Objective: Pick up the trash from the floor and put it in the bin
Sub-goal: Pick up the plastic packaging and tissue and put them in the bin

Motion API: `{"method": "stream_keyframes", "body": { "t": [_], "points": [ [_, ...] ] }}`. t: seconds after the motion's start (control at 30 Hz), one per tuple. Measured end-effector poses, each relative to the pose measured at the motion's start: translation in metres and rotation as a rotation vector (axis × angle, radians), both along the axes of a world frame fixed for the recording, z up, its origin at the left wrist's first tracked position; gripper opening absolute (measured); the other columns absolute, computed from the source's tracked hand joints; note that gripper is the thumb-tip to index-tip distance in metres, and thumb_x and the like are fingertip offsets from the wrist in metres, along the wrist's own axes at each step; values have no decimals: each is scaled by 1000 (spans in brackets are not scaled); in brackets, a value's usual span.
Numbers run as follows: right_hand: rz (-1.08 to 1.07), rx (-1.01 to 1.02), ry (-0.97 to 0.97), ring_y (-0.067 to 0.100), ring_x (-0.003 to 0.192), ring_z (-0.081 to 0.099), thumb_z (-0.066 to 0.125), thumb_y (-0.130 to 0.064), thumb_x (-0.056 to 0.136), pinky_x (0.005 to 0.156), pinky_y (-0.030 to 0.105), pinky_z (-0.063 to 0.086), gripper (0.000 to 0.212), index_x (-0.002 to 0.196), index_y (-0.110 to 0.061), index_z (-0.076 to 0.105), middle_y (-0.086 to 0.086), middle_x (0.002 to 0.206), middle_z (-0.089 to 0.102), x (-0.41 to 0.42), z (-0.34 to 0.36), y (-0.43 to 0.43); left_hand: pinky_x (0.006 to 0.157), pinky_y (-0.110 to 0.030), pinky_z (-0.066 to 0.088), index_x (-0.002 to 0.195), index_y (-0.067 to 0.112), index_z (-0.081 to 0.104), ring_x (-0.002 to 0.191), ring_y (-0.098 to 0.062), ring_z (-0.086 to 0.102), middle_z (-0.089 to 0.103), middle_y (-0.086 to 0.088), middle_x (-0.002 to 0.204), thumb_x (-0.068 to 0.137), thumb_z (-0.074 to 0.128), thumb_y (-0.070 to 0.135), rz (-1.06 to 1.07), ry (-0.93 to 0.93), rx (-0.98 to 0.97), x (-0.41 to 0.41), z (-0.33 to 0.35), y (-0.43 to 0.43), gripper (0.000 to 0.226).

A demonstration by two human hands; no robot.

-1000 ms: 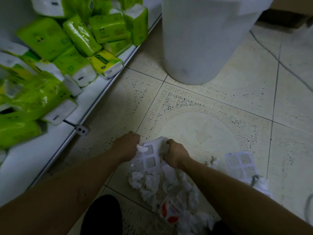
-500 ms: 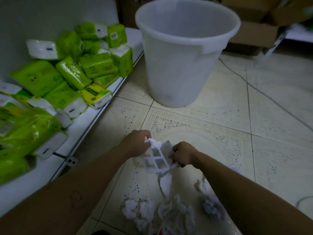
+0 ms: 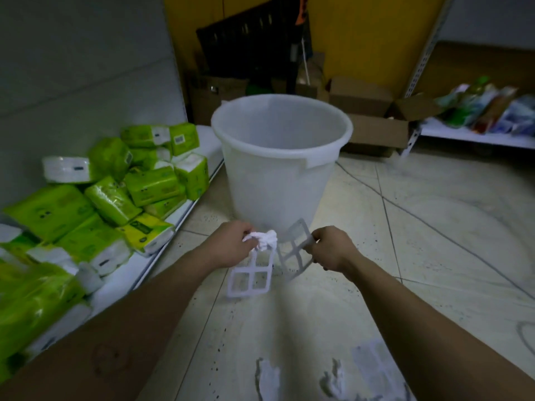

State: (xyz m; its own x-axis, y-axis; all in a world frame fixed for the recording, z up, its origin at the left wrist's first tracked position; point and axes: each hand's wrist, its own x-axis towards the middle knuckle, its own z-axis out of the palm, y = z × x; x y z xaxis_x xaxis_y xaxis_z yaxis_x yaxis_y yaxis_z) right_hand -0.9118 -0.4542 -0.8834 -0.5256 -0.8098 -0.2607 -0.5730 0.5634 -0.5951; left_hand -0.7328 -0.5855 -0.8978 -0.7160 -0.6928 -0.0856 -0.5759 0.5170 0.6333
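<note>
Left hand (image 3: 231, 246): fingers curled, gripping a crumpled paper wad (image 3: 263, 238) together with the top edge of a white grid (image 3: 250, 277). The grid hangs below the fist, clear of the floor (image 3: 419, 227).

Right hand (image 3: 333, 250): fingers curled, pinching one edge of a clear grid (image 3: 293, 250). This grid is tilted, and its far corner overlaps the lower wall of the bin (image 3: 278, 175) in this view. I cannot tell whether it touches the bin.

Both hands are at about the same height, near each other, just in front of the bin and well below its rim. The bin stands upright and open, and I see nothing inside it from here.

Current step, as I judge it: carry. The load is lifted and the drop is not yet done.

Next move calls for:
1. Raise both hands above the rim.
2. Bring them over the opening.
3. Open the fingers, checking that the hanging grids clear the rim and do not catch on it.

More scraps (image 3: 267, 377) lie on the floor near me, so further pickups are due afterwards.

To my left, green packs (image 3: 150, 186) are piled on a low shelf (image 3: 130, 274). Boxes (image 3: 373, 123) sit behind the bin.
</note>
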Motion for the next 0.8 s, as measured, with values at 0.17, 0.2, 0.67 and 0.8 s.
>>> {"method": "stream_keyframes", "body": {
  "t": [0.17, 0.2, 0.67, 0.8],
  "points": [
    [-48, -160, 53, 30, 76, 66, 58, -24, 88, 72, 47, 57, 24, 90, -3, 69, 13, 80, 70, -13, 46, -15, 56, -27, 42, 85, 10, 68, 64, -19, 59, 69, -12, 75, 83, 67, 19, 16, 61, -90, -11, 52, -20, 10],
    [-48, -183, 61, 27, 74, 65, 58, -25, 88, 71, 46, 59, 21, 90, -7, 70, 9, 79, 69, -16, 57, -19, 56, -27, 43, 84, 12, 69, 63, -17, 59, 69, -10, 75, 81, 69, 19, 24, 77, -114, -13, 64, -25, 8],
    [13, -361, 68, 12, 51, 53, 61, -26, 92, 43, 20, 42, 13, 84, -17, 67, 5, 75, 65, -60, 173, -67, 51, -23, 41, 89, 26, 65, 66, -11, 59, 66, 3, 72, 87, 64, 34, 138, 347, -286, -52, 169, -81, 9],
    [-25, -421, -55, 11, 48, 52, 61, -25, 92, 44, 21, 42, 13, 86, -15, 67, 6, 73, 64, -73, 168, -68, 49, -23, 40, 91, 26, 64, 58, -13, 59, 66, 1, 65, 90, 61, 34, 142, 368, -238, -71, 158, -82, 9]
  ]
}}
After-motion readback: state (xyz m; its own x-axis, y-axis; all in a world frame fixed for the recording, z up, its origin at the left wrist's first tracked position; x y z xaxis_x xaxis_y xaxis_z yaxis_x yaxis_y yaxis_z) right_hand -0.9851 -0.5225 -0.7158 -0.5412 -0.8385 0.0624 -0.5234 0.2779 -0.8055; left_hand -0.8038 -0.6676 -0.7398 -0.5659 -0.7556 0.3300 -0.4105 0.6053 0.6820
